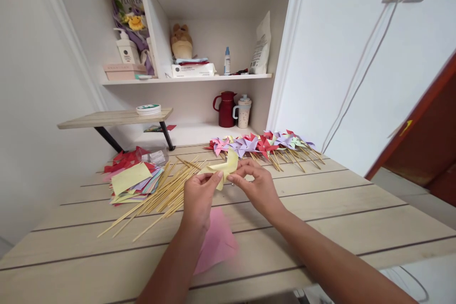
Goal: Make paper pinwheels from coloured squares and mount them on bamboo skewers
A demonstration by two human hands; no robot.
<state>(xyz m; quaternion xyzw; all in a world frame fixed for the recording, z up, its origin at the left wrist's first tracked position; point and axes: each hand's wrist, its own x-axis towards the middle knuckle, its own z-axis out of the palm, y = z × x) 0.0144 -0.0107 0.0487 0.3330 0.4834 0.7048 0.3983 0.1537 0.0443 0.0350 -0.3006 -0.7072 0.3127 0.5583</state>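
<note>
A pale yellow paper pinwheel [225, 167] is held up over the table, its blades partly folded in. My left hand [200, 194] pinches its lower left side between thumb and fingers. On the other side, my right hand [257, 184] grips the right edge with thumb and forefinger. Beneath my left wrist lies a pink paper sheet [215, 242], partly covered by the forearm. Thin wooden sticks [166, 190] are spread in a loose heap just left of my left hand. Whether a stick or pin is fixed to the yellow pinwheel I cannot tell.
Finished pinwheels [265, 145] on sticks lie along the table's back right. A stack of coloured paper [131, 180] sits at the left, near a small raised shelf [117, 118]. Behind stand a red jug [226, 109] and a speckled cup [244, 113].
</note>
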